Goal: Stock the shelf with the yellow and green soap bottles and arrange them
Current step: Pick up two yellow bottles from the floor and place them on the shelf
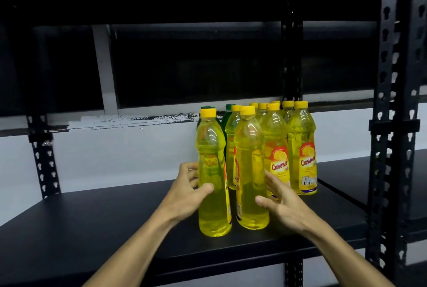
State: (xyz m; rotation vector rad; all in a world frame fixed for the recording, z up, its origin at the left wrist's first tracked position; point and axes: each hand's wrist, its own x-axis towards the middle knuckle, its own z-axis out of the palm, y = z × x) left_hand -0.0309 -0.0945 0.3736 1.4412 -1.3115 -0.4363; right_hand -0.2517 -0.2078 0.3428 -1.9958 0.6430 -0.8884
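Observation:
Two yellow soap bottles stand at the front of the black shelf (92, 224). My left hand (187, 187) curls round the left front bottle (213, 205), with the thumb on its front and the fingers at its left side. My right hand (280, 201) lies against the right side of the right front bottle (250, 189); its fingers are fairly straight and the thumb touches the front. Behind them stands a cluster of several yellow bottles (300, 148) with red-and-yellow labels. Two green bottles (226, 115) are mostly hidden at the back of the group.
The shelf board's left half is bare black surface. Black perforated uprights stand at the right (388, 125), at the back (291, 60) and at the left (44, 162). A second shelf board (346, 171) adjoins on the right. A white wall is behind.

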